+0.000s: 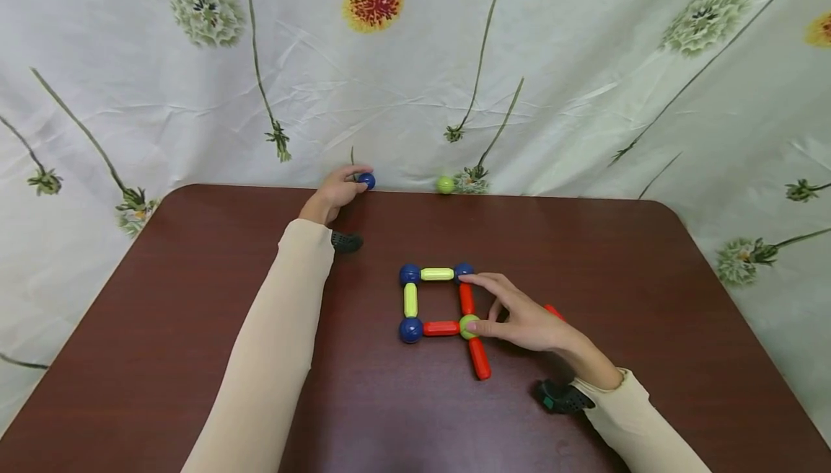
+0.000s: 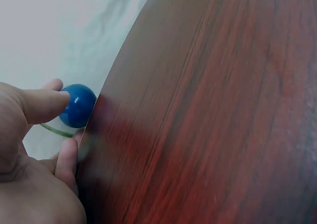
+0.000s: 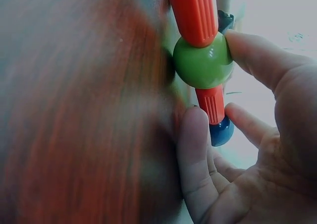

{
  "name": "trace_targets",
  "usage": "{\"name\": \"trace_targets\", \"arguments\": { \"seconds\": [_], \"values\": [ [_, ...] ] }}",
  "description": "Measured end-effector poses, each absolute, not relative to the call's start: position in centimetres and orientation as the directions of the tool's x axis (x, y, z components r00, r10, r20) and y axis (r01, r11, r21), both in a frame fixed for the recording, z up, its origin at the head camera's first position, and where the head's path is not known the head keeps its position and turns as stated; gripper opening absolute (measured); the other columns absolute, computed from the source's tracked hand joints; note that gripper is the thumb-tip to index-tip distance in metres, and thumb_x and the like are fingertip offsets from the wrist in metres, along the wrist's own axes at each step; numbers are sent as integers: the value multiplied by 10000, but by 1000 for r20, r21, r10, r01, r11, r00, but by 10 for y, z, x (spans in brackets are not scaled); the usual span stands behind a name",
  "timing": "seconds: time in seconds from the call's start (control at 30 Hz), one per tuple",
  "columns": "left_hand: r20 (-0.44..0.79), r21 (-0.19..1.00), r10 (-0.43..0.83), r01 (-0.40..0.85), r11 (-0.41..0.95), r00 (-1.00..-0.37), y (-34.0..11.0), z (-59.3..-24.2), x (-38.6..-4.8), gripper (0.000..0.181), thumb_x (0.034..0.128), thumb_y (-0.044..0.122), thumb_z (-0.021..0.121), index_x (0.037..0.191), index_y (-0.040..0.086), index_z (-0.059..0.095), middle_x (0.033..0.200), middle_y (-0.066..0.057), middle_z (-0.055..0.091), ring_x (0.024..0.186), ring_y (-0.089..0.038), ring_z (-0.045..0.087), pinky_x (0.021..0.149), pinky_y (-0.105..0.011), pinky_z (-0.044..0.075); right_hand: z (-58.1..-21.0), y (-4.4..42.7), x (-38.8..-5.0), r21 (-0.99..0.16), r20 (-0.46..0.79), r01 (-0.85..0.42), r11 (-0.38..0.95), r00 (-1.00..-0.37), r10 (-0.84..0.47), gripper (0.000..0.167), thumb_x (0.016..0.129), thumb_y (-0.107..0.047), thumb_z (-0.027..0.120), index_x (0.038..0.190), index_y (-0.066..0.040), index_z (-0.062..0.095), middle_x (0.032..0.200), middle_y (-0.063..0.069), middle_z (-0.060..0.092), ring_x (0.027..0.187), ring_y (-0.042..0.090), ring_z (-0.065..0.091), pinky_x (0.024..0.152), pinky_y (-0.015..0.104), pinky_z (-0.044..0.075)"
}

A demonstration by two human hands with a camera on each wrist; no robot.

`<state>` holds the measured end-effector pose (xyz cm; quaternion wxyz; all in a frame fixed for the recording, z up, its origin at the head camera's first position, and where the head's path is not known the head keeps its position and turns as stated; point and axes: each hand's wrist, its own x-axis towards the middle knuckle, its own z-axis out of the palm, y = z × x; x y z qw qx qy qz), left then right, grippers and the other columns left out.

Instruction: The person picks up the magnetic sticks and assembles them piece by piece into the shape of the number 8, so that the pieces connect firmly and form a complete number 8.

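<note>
At the table's far edge, my left hand (image 1: pixel 337 192) pinches a blue ball (image 1: pixel 367 181); in the left wrist view the thumb lies on that ball (image 2: pixel 78 106). My right hand (image 1: pixel 529 320) has its thumb on the green ball (image 1: pixel 469 326) and a fingertip at the upper-right blue ball (image 1: pixel 463 271) of a four-sided figure. Two yellow rods (image 1: pixel 437 274) and two red rods (image 1: pixel 441 329) form its sides. From the green ball another red rod (image 1: pixel 480 358) sticks out towards me. The right wrist view shows the green ball (image 3: pixel 202 63) between two red rods, fingers spread beside them.
A loose light-green ball (image 1: pixel 445 184) lies at the far edge of the brown table (image 1: pixel 214 257), right of my left hand. Part of a red rod (image 1: pixel 554 311) shows behind my right hand. A flowered white cloth (image 1: pixel 402 84) hangs beyond the table.
</note>
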<state>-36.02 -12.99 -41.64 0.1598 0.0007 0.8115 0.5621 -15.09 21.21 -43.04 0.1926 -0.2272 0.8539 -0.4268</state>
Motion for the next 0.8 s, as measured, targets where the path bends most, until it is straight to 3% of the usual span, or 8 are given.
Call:
{"name": "trace_targets", "arguments": {
  "seconds": [0.5,0.8],
  "values": [
    [-279,899,123,-214,383,-952,-126,-420,-363,455,1037,59,491,1485,133,473,1545,-210,377,1415,-341,378,1186,-455,287,-432,212,-150,-812,-134,-231,536,-820,-556,722,925,-281,738,1543,-214,370,1514,142,320,764,149,596,683,262,502],
    [-240,909,70,-198,367,-968,-120,-423,-361,387,1035,103,528,1421,120,504,1448,-204,465,1290,-311,465,1115,-426,353,-431,211,-150,-813,-137,-228,537,-820,-556,720,928,-273,734,1545,-213,368,1517,145,311,768,148,598,682,262,504]
  ]
}}
